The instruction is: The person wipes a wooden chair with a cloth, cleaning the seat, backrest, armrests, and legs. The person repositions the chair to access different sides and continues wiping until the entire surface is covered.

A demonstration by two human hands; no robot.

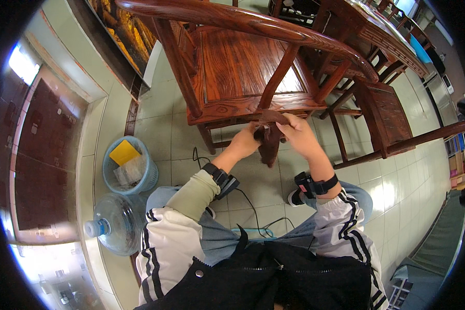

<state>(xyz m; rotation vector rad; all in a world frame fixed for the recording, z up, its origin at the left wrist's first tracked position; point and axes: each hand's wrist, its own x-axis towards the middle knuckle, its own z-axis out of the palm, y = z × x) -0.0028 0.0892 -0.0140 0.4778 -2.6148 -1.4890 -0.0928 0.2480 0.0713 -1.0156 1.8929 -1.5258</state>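
Note:
Both hands are together in front of a varnished wooden armchair point(236, 58). My left hand point(243, 141) pinches one side of a brown cloth point(270, 149). My right hand point(298, 133) grips its upper right part, with the thumb on top. A fold of the cloth arches over between the hands, and the rest hangs down in a point. The cloth is close to the front edge of the chair seat point(240, 112) as seen from here; whether it touches the wood I cannot tell. Something small and dark beside my left fingertips is unclear.
At left stand a blue plastic basket point(155, 176) holding a yellow item point(124, 152) and clear plastic, and a large water bottle point(116, 224). A black cable point(252, 203) runs over the tiled floor. Another wooden chair point(387, 116) and a carved table point(387, 38) stand at right.

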